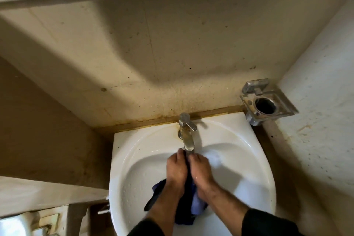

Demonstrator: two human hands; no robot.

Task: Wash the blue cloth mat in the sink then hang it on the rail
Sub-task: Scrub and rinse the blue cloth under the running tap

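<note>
While the stained wall (172,53) fills most of the view behind it, the white sink (249,159) sits in the corner and takes up the lower middle, its bowl wet and dotted with drops. It is the natural place for this step: it catches whatever runs off the cloth.

Next in size are the two forearms in dark sleeves, reaching in from the bottom edge and meeting over the bowl. The blue cloth mat (197,205) is bunched between and under them, inside the sink, with one dark fold trailing left and a paler fold hanging toward the near rim. The left hand (176,168) and the right hand (201,170) lie side by side, knuckles up, fingers curled down around the cloth and gripping it. They hold it directly under the spout, seemingly to bring it to the water, though I cannot tell whether water is running. Washing looks under way; hanging is not yet done, and no rail is in view.

Smaller still, a metal holder (266,101) with a round empty opening is fixed to the wall at the right. The tap (186,130) stands at the back of the sink, lever turned right, spout just above the fingertips.
</note>
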